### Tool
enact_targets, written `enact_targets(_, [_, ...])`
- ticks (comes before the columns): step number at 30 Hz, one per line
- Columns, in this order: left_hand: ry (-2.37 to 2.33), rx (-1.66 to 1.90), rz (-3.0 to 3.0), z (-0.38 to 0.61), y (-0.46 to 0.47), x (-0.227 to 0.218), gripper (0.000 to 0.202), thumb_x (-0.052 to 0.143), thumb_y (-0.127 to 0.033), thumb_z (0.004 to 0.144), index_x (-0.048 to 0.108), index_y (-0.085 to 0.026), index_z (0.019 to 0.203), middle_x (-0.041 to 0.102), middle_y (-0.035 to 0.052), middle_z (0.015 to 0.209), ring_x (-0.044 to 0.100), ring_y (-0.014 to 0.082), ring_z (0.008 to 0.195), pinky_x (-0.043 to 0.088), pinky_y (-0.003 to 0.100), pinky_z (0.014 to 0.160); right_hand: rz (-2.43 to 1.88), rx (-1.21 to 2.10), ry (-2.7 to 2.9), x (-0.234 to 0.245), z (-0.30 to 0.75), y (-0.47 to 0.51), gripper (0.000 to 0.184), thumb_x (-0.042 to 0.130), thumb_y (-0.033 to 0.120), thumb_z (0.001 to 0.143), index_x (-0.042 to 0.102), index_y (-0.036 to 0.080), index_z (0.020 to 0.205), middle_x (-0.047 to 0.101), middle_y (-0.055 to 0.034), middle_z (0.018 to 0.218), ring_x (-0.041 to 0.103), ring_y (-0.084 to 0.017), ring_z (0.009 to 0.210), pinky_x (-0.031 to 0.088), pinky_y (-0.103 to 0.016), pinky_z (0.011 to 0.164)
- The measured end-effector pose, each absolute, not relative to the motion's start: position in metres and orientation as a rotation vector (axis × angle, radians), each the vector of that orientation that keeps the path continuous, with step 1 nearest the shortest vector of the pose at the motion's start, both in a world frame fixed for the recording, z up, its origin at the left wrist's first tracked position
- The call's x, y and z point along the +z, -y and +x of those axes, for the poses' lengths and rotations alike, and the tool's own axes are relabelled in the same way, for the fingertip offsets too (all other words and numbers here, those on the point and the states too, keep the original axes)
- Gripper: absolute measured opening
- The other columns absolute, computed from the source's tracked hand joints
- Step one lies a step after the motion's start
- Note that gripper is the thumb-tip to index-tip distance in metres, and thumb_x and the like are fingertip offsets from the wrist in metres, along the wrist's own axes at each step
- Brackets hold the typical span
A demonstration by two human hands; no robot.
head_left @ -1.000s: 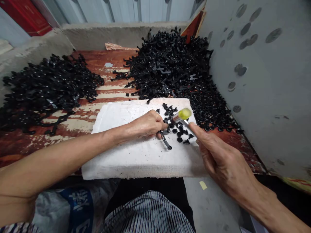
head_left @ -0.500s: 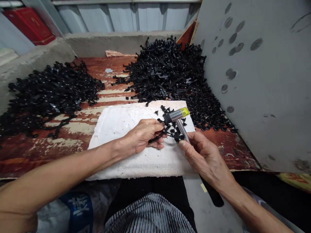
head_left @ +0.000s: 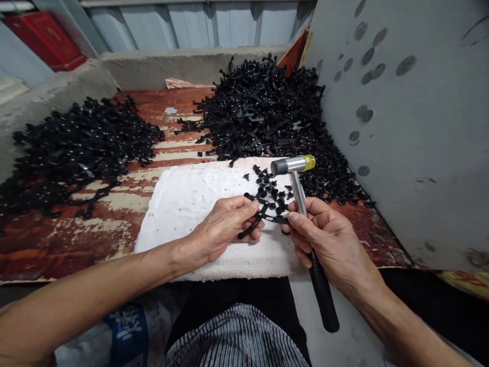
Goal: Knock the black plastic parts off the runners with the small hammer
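Observation:
My left hand (head_left: 235, 221) pinches a black jointed linkage piece (head_left: 268, 217) made of several slim arms, held over a white cloth-like pad (head_left: 179, 204). In my right hand (head_left: 324, 229) a small mallet (head_left: 293, 164) lies across the fingers, its steel head capped dark at one end and yellow at the other, with a black handle hanging below. The right thumb and fingertips also grip the right-hand end of the linkage. Several small black mushroom-shaped plugs (head_left: 272, 189) lie loose on the pad just beyond the hands.
A large heap of black parts (head_left: 252, 112) rises behind the pad, with disc-headed pieces (head_left: 328, 178) spilling to its right. Another heap of black linkages (head_left: 87, 142) lies at left on the worn red-brown board (head_left: 126, 204). A grey panel (head_left: 412, 142) stands along the right.
The mallet head has swung up and right, away from my left hand. My right fingertips now hold the linkage's end, and more of the linkage and loose plugs shows.

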State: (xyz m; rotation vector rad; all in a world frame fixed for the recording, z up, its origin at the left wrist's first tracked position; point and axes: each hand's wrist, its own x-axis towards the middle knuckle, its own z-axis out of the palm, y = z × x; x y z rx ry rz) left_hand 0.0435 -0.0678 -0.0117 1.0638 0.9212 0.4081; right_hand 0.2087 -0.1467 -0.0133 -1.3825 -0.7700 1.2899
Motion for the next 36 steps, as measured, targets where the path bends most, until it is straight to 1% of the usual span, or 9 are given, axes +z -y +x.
enact_targets(3, [-0.998, 0.281, 1.532, 0.03, 0.063, -0.002, 0.033, 0.051, -0.046, 0.09, 0.057, -0.016, 0.079, 0.058, 0.002, 0.075, 0.056, 0.0126, 0.065, 0.049, 0.029, 0.065, -1.452, 1.254, 0.826, -0.014, 0.213, 0.148, 0.031, 0.068, 0.044, 0.075, 0.049, 0.022, 0.086, 0.053, 0.0072, 0.057, 0.033, -0.004, 0.034, 0.03, -0.017, 0.029])
enact_targets(6, [-1.079, 0.516, 2.203, 0.025, 0.06, 0.007, 0.022, 0.053, -0.036, 0.088, 0.063, -0.018, 0.091, 0.062, 0.0063, 0.088, 0.056, 0.0198, 0.085, 0.046, 0.036, 0.079, -1.458, 1.28, 0.931, -0.013, 0.216, 0.15, 0.03, 0.068, 0.044, 0.076, 0.05, 0.022, 0.086, 0.05, 0.0078, 0.056, 0.033, -0.004, 0.034, 0.028, -0.017, 0.03])
enact_targets(9, [-0.698, 0.551, 2.653, 0.031, 0.06, 0.011, 0.02, 0.051, -0.029, 0.089, 0.065, -0.02, 0.101, 0.063, 0.0098, 0.107, 0.052, 0.0251, 0.107, 0.037, 0.042, 0.096, -1.376, 1.353, 0.982, -0.01, 0.212, 0.149, 0.032, 0.066, 0.047, 0.078, 0.051, 0.021, 0.088, 0.055, 0.0057, 0.061, 0.034, -0.004, 0.034, 0.029, -0.018, 0.031])
enact_targets(14, [-0.444, 0.187, 2.714, 0.045, 0.056, 0.007, 0.021, 0.042, -0.027, 0.095, 0.061, -0.019, 0.09, 0.061, 0.0034, 0.079, 0.055, 0.0179, 0.08, 0.034, 0.039, 0.092, -1.426, 1.168, 1.069, -0.011, 0.216, 0.149, 0.025, 0.062, 0.044, 0.083, 0.053, 0.021, 0.088, 0.046, 0.0081, 0.054, 0.035, -0.006, 0.035, 0.03, -0.019, 0.031])
enact_targets(17, [-0.589, 0.138, 2.552, 0.048, 0.046, 0.004, 0.021, 0.039, -0.026, 0.095, 0.054, -0.019, 0.082, 0.053, 0.0002, 0.072, 0.048, 0.0138, 0.067, 0.036, 0.029, 0.072, -1.537, 0.952, 1.147, -0.019, 0.229, 0.155, 0.022, 0.06, 0.042, 0.086, 0.058, 0.02, 0.089, 0.046, 0.0071, 0.053, 0.036, -0.006, 0.037, 0.028, -0.019, 0.031])
enact_targets(20, [-0.696, 0.057, 2.385, 0.049, 0.034, 0.003, 0.022, 0.04, -0.026, 0.093, 0.045, -0.02, 0.072, 0.041, -0.0042, 0.061, 0.037, 0.0107, 0.055, 0.03, 0.025, 0.057, -1.59, 0.875, 1.104, -0.031, 0.242, 0.162, 0.022, 0.061, 0.042, 0.086, 0.059, 0.02, 0.09, 0.046, 0.0066, 0.053, 0.037, -0.007, 0.038, 0.028, -0.019, 0.031])
enact_targets(24, [-0.681, 0.05, 2.284, 0.051, 0.028, 0.003, 0.023, 0.041, -0.025, 0.092, 0.042, -0.02, 0.07, 0.038, -0.0052, 0.059, 0.034, 0.0095, 0.054, 0.027, 0.023, 0.055, -1.612, 0.992, 0.917, -0.045, 0.249, 0.165, 0.027, 0.062, 0.046, 0.082, 0.055, 0.02, 0.085, 0.044, 0.0075, 0.051, 0.036, -0.008, 0.038, 0.03, -0.019, 0.03])
enact_targets(29, [-0.693, 0.026, 2.243, 0.056, 0.029, 0.002, 0.023, 0.042, -0.026, 0.092, 0.044, -0.02, 0.07, 0.036, -0.0053, 0.059, 0.032, 0.0099, 0.054, 0.026, 0.023, 0.055, -1.575, 1.034, 0.768, -0.049, 0.248, 0.161, 0.038, 0.069, 0.048, 0.074, 0.054, 0.019, 0.093, 0.056, 0.0033, 0.071, 0.037, -0.005, 0.039, 0.03, -0.017, 0.027])
enact_targets(36, [-0.678, 0.011, 2.298, 0.059, 0.029, -0.002, 0.021, 0.041, -0.027, 0.092, 0.05, -0.019, 0.075, 0.038, -0.0053, 0.06, 0.034, 0.0097, 0.055, 0.028, 0.023, 0.056, -1.548, 1.045, 0.763, -0.049, 0.249, 0.162, 0.035, 0.068, 0.046, 0.074, 0.054, 0.02, 0.093, 0.054, 0.0044, 0.069, 0.036, -0.004, 0.037, 0.029, -0.017, 0.026])
